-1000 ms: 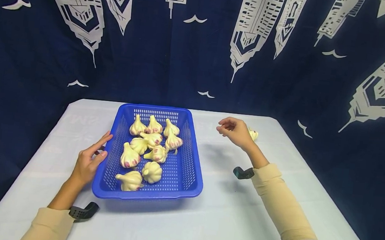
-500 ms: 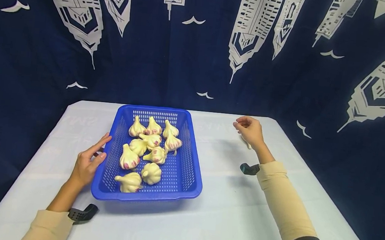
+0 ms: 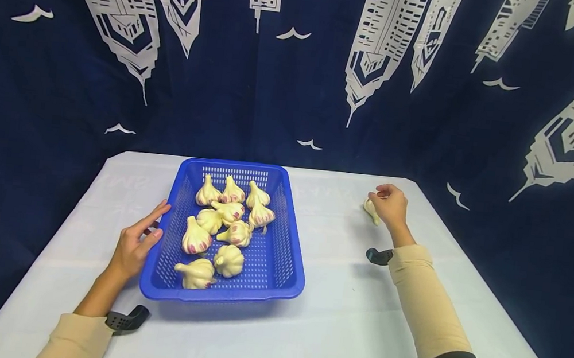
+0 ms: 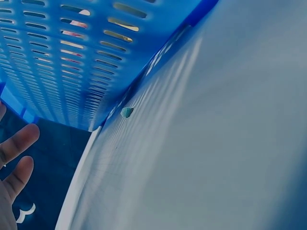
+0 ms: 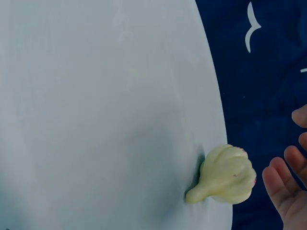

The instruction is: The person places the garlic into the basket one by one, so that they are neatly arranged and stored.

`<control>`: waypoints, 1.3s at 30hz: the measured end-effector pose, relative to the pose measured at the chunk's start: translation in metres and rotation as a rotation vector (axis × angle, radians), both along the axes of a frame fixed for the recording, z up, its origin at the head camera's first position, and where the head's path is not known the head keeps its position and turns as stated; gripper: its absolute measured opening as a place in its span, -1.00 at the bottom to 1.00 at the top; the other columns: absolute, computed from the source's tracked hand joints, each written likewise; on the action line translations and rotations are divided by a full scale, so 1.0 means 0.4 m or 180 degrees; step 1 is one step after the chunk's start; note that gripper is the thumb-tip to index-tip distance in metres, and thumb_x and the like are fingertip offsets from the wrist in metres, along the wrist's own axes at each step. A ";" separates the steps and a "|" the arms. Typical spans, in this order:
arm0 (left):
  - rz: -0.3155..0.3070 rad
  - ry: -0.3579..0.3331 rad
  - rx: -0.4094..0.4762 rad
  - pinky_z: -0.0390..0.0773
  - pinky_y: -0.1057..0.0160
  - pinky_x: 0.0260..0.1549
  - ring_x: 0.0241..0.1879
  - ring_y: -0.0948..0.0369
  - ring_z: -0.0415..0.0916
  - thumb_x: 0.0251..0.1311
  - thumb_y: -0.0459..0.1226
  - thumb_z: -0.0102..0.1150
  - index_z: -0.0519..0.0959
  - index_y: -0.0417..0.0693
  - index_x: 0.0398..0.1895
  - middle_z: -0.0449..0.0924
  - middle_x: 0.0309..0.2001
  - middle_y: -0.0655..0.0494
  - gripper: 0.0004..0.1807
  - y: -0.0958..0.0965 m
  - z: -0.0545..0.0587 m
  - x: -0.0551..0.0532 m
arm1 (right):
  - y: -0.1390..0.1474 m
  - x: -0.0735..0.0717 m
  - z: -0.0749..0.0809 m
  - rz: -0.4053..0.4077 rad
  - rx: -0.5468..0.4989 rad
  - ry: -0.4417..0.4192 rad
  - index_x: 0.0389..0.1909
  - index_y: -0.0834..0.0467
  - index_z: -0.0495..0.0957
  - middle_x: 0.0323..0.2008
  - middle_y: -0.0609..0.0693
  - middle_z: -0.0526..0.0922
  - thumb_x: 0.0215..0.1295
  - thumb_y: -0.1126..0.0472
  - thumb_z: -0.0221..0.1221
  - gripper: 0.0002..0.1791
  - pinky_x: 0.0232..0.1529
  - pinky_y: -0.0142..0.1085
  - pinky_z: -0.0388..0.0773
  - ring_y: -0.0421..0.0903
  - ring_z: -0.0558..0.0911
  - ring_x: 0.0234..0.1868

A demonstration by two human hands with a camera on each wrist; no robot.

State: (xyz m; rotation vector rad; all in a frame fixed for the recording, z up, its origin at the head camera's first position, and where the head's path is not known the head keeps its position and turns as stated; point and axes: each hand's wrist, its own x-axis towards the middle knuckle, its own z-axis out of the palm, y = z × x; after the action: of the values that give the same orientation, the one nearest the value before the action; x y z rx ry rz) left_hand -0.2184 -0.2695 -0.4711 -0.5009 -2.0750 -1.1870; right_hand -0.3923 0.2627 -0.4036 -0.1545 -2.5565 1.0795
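A blue plastic basket [image 3: 221, 298] with slotted walls stands on the white-covered table, holding several garlic bulbs [image 3: 196, 237], some with purple streaks. My left hand [image 3: 131, 247] rests against the basket's left rim, fingers and thumb fairly straight; in the left wrist view only some fingers [image 4: 19, 143] show. Far right on the table lies a single garlic bulb [image 3: 371, 211]. My right hand [image 3: 391, 206] is just above and beside it, fingers loosely bent. The right wrist view shows a gap between this bulb [image 5: 225, 176] and the fingertips [image 5: 274, 179].
A white cloth [image 3: 325, 321] covers the table. Behind it hangs a dark blue curtain [image 3: 253, 101] printed with white buildings and birds. A black wrist camera [image 3: 127, 319] sits on the left wrist, another camera [image 3: 379, 257] on the right.
My right hand has moved right, away from the basket, to the lone garlic bulb, which shows more on the hand's left side. The left hand stays at the basket's rim.
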 end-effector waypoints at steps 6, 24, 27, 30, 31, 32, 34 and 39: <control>0.0008 0.0000 -0.0016 0.34 0.50 -0.30 -0.21 0.49 0.45 0.11 -0.42 0.02 0.53 -0.21 0.25 0.46 0.28 -0.15 -0.45 -0.003 -0.004 -0.004 | 0.017 -0.007 -0.020 -0.0134 0.0134 -0.0066 0.06 0.40 0.51 -0.04 0.34 0.57 0.25 0.20 0.19 -0.56 0.12 0.01 0.34 0.25 0.46 0.05; 0.0013 0.0000 -0.0028 0.35 0.50 -0.30 -0.24 0.42 0.46 0.10 -0.43 0.01 0.53 -0.22 0.25 0.46 0.28 -0.15 -0.44 -0.003 0.001 0.002 | 0.028 -0.015 -0.070 -0.0468 0.0328 -0.0940 0.43 0.34 0.15 0.30 0.50 0.16 0.23 0.00 0.19 -0.15 0.25 0.12 0.24 0.38 0.17 0.29; 0.0013 -0.0001 -0.0036 0.35 0.50 -0.30 -0.24 0.40 0.47 0.12 -0.42 0.00 0.53 -0.20 0.25 0.46 0.28 -0.14 -0.45 -0.002 0.003 0.004 | 0.033 -0.019 -0.077 -0.0434 0.0451 -0.1050 0.47 0.33 0.09 0.31 0.52 0.15 0.26 -0.03 0.16 -0.12 0.25 0.14 0.24 0.41 0.16 0.30; 0.0016 -0.0003 -0.0041 0.36 0.50 -0.29 -0.24 0.41 0.47 0.14 -0.41 0.00 0.53 -0.19 0.26 0.46 0.29 -0.13 -0.46 -0.002 0.004 0.004 | 0.038 -0.024 -0.082 -0.0396 0.0506 -0.1098 0.46 0.33 0.12 0.30 0.53 0.17 0.27 -0.03 0.14 -0.15 0.24 0.14 0.24 0.42 0.18 0.28; 0.0015 -0.0005 -0.0039 0.36 0.50 -0.30 -0.24 0.41 0.47 0.14 -0.41 0.00 0.53 -0.19 0.26 0.46 0.29 -0.13 -0.46 -0.002 0.003 0.004 | 0.040 -0.025 -0.085 -0.0384 0.0501 -0.1111 0.44 0.34 0.14 0.29 0.52 0.19 0.28 -0.03 0.13 -0.17 0.24 0.14 0.24 0.42 0.18 0.28; 0.0015 -0.0008 -0.0039 0.36 0.49 -0.30 -0.24 0.42 0.46 0.14 -0.41 0.00 0.53 -0.19 0.26 0.46 0.29 -0.13 -0.46 -0.002 0.003 0.004 | 0.042 -0.024 -0.088 -0.0376 0.0482 -0.1114 0.42 0.35 0.17 0.28 0.52 0.21 0.27 -0.04 0.14 -0.18 0.25 0.14 0.23 0.42 0.20 0.27; 0.0025 -0.0012 -0.0042 0.36 0.49 -0.30 -0.24 0.43 0.45 0.14 -0.40 -0.01 0.53 -0.19 0.26 0.46 0.29 -0.12 -0.46 -0.003 0.001 0.004 | 0.043 -0.024 -0.092 -0.0354 0.0424 -0.1121 0.39 0.37 0.19 0.26 0.51 0.24 0.26 -0.05 0.14 -0.18 0.26 0.13 0.22 0.41 0.22 0.27; 0.0030 0.0006 -0.0034 0.35 0.50 -0.30 -0.24 0.43 0.46 0.13 -0.41 0.00 0.53 -0.20 0.25 0.46 0.29 -0.11 -0.46 -0.003 -0.002 0.002 | 0.041 -0.018 -0.099 -0.0302 0.0348 -0.1072 0.35 0.42 0.20 0.24 0.47 0.31 0.26 -0.13 0.15 -0.14 0.29 0.10 0.19 0.37 0.27 0.27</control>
State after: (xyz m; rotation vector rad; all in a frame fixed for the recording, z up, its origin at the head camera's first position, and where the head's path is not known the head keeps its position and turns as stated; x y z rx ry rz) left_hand -0.2176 -0.2705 -0.4720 -0.4968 -2.0808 -1.1701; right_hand -0.3996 0.2791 -0.4431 -0.4599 -2.8624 0.9422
